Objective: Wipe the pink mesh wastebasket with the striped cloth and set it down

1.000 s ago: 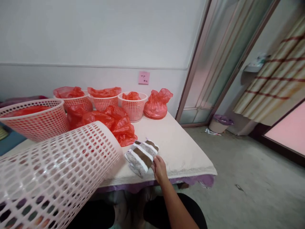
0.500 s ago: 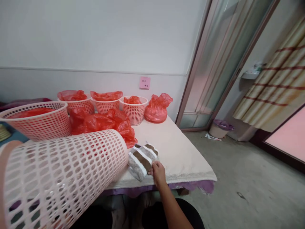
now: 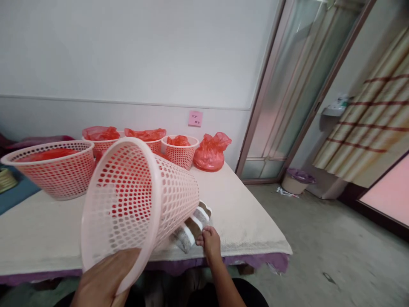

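— So, where are the hands just now?

— Left hand (image 3: 104, 279) grips the rim of the basket (image 3: 140, 204) at its low near edge; the basket is tipped on its side, mouth toward the camera, base pointing away and right, over the table (image 3: 243, 213); right hand (image 3: 209, 241) pinches the near end of the towel (image 3: 191, 226) at the table's front edge.

— And how does the towel lie from the basket?

— Just under and right of the basket's base, partly hidden by it; whether they touch, I cannot tell; its long axis runs from the right hand back and rightward; the right hand is plainly the nearer one.

— Anything else about?

— A bigger basket (image 3: 53, 170) to the left, small baskets (image 3: 179, 150) and red bags (image 3: 211, 152) by the wall.
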Motion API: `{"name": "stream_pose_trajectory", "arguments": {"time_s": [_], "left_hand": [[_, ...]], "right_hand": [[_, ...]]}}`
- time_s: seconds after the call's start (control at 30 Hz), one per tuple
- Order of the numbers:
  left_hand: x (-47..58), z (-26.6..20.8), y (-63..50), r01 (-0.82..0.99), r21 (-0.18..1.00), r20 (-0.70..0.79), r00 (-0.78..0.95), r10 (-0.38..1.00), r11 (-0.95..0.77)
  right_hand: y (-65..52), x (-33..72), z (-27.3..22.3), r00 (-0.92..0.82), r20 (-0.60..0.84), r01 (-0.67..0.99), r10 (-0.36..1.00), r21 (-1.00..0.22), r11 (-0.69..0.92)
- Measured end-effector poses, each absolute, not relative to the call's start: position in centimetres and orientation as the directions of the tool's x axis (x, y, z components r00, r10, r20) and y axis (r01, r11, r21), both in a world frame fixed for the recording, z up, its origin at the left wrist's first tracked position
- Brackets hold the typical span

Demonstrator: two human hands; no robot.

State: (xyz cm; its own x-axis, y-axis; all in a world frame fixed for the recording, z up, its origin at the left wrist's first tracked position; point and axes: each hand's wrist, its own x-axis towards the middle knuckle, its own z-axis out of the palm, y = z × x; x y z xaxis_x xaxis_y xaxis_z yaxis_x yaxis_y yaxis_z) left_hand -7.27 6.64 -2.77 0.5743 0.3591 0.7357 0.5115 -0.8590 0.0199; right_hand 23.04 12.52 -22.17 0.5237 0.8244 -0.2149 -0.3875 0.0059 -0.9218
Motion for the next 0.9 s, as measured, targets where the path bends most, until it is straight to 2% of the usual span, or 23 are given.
{"name": "stream_pose_trajectory", "arguments": {"time_s": [0.17,0.27,0.43,0.73,0.9], "left_hand": [[-2.1,0.3,8.9,0.387,-0.124,0.746,0.644,0.171,-0.914],[1.5,1.5,9.6,0.346,-0.147,0.742,0.659,0.128,-0.926],[7.2,2.7,10.4,0.294,-0.095,0.675,0.721,0.156,-0.951],[15.2,0.4,13.6,0.273,-0.182,0.593,0.797,0.116,-0.945],[17.9,-0.4,15.3,0.321,-0.146,0.612,0.772,0.17,-0.936]], "right_hand": [[12.2,23.1,-22.0,0.53,-0.207,-0.369,0.822,-0.93,0.004],[11.8,23.0,-21.7,0.53,-0.19,-0.341,0.826,-0.94,0.002],[11.4,22.7,-21.6,0.56,-0.145,-0.272,0.816,-0.962,0.015],[11.7,23.0,-21.8,0.585,-0.101,-0.16,0.805,-0.987,-0.007],[11.6,23.1,-21.6,0.554,-0.104,-0.16,0.826,-0.987,-0.017]]}}
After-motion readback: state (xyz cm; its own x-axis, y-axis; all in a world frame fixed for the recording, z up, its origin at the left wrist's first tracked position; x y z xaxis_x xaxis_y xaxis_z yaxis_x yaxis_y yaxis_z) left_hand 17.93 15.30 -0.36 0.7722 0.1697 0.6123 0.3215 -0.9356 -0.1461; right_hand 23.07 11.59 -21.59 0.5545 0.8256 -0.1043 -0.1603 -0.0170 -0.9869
